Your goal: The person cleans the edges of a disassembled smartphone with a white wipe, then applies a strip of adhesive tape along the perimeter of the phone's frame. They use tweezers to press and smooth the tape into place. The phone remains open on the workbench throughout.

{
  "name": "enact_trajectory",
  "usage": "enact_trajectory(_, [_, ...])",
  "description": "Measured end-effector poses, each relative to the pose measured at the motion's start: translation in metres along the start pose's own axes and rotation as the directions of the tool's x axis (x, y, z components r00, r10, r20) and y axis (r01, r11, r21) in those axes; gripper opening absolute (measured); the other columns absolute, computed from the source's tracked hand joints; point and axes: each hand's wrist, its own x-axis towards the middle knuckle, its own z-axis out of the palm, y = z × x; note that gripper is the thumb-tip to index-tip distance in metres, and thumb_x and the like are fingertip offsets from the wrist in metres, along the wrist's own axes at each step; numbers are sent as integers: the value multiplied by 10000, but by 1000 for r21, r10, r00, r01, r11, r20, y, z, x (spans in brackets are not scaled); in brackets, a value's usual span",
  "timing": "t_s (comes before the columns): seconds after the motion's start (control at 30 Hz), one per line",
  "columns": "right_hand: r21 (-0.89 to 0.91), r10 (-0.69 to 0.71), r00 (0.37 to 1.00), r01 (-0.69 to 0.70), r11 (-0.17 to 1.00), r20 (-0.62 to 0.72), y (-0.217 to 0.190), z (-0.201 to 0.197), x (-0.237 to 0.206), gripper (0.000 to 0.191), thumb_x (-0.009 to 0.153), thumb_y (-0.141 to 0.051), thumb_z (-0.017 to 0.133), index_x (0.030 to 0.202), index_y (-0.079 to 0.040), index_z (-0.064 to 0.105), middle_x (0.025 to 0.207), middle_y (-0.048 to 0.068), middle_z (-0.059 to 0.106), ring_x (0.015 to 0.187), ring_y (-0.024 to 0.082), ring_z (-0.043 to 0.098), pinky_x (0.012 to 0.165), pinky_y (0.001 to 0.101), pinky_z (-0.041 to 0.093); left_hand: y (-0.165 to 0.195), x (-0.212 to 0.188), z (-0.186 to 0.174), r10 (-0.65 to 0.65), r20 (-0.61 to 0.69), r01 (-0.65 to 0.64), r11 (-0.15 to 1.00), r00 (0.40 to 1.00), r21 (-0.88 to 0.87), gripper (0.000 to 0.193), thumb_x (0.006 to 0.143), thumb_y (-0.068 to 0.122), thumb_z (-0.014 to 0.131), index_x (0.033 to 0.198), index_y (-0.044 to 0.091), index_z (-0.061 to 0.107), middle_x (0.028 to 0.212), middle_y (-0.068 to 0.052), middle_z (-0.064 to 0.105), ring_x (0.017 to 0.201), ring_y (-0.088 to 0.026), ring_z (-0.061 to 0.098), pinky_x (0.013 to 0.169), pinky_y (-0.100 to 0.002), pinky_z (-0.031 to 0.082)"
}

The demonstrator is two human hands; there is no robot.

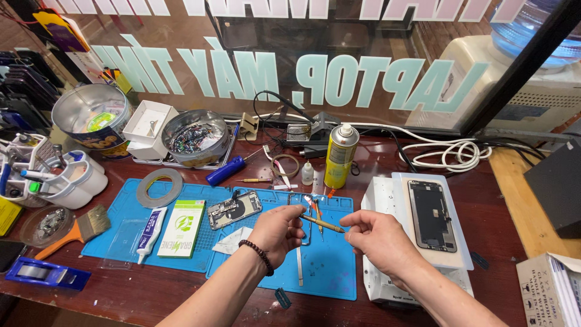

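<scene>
My left hand (pixel 277 231), with a dark bead bracelet on its wrist, holds the handle end of a slim brass-coloured screwdriver (pixel 324 224) above the blue work mat (pixel 330 272). My right hand (pixel 378 239) pinches the other end of the same tool with fingers closed. An opened phone body (pixel 234 209) lies on the mat just left of my left hand. A phone screen panel (pixel 431 215) lies face up on a white machine (pixel 381 200) to the right of my right hand.
A yellow spray can (pixel 341 156), small dropper bottle (pixel 307 174), blue marker (pixel 226 171) and tape rolls (pixel 159 188) stand behind the mat. On the left are a glue tube (pixel 150 231), green-white box (pixel 182 228), brush (pixel 77 230), tins and white cups. Cables lie by the glass.
</scene>
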Motion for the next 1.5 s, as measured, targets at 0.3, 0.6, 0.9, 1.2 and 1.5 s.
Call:
enact_trajectory(0.3, [-21,155,988,-155,988,-1,-13,11,-7,269,1003,-161,584,1208,-45,715,839,74,672,731,157,649,692,322,583,2,-9,-8,-25,-31,25,1000,999,5,149,910,168,673,982,38,662,755,-36,608,628,-146,581,590,-311,511])
enact_trajectory(0.6, [-44,105,994,-104,994,22,0,12,-6,287,938,-82,597,1184,-15,729,860,50,710,740,132,661,689,294,583,-17,-16,-10,-222,274,155,957,936,245,166,921,186,744,985,79,634,720,-24,638,571,-137,624,520,-299,516])
enact_trajectory(0.9, [-21,21,1000,-21,1000,-4,18,13,-8,281,924,-80,597,1178,-17,699,813,93,721,691,136,691,634,289,593,-34,-25,16,-211,376,9,881,902,474,185,966,236,677,977,52,692,720,-31,676,489,-99,544,443,-254,407])
enact_trajectory(1.2, [-35,14,1000,-15,999,-9,10,-3,-10,285,932,-105,571,1180,-46,699,835,63,735,720,132,715,650,290,610,-14,-23,37,-189,299,-30,800,935,599,280,939,348,701,851,82,690,591,21,522,417,-49,360,369,-248,227])
enact_trajectory(1.5, [-42,-14,999,13,999,-29,16,5,-17,273,918,-104,607,1163,-46,712,864,40,752,709,136,696,648,298,590,-22,-35,38,-167,270,-36,787,948,615,316,911,343,661,777,58,678,500,28,444,379,-66,330,353,-261,212])
